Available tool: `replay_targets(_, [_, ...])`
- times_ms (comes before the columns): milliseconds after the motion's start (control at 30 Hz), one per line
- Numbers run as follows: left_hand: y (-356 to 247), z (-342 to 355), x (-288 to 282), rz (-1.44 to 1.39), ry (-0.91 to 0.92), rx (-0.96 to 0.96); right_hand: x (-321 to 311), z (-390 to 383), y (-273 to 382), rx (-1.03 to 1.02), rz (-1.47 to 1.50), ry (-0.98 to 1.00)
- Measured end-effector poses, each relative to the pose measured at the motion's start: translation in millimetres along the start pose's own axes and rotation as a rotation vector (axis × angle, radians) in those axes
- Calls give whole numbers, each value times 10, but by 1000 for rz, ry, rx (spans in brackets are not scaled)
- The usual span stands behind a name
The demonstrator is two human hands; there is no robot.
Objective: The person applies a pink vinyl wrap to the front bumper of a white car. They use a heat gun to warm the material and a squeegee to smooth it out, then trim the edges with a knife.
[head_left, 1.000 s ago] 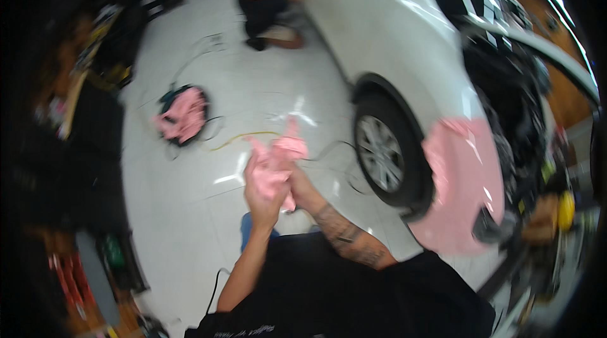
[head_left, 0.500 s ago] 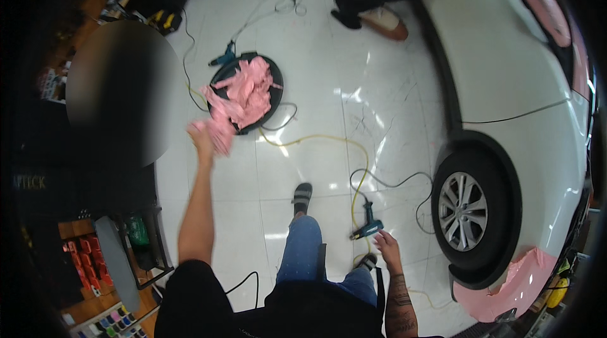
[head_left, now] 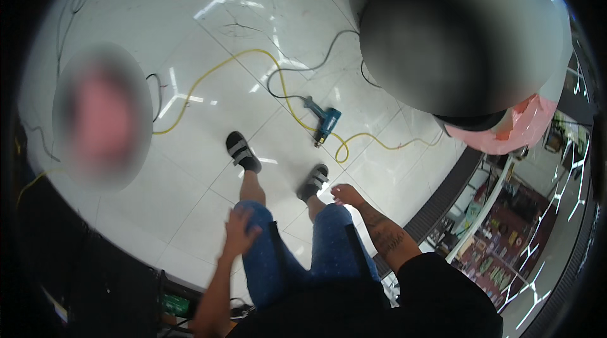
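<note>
My left hand (head_left: 239,232) hangs over my left knee, its fingers apart and slightly smeared, with nothing in it. My right hand (head_left: 346,194) is beside my right shin with the fingers curled in; what they hold, if anything, is hidden. Ahead of my feet a blue-green heat gun (head_left: 327,124) lies on the floor, apart from both hands. A pink mass (head_left: 101,114) at the far left is blurred out.
A yellow hose (head_left: 215,67) loops over the tiled floor beside a grey cord (head_left: 329,54). At the right, crumpled pink film (head_left: 534,120) covers the vehicle's lower corner, while a blurred patch hides the part above. A dark floor grate (head_left: 436,196) runs behind it.
My left hand has let go of the pink film by the black bin and come back to my leg. My view has swung right, and both feet now show side by side.
</note>
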State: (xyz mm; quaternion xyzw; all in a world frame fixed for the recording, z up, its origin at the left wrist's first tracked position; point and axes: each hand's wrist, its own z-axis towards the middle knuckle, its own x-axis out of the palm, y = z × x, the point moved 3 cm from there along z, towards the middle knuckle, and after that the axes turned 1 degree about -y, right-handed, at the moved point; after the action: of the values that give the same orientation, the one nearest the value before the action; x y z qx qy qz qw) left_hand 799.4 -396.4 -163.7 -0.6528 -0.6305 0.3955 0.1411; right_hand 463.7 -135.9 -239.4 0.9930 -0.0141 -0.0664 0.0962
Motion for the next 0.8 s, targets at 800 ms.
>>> replay_targets(800, [-1598, 203, 524, 93, -329, -86, -851, 2476, -689, -271, 1511, -523])
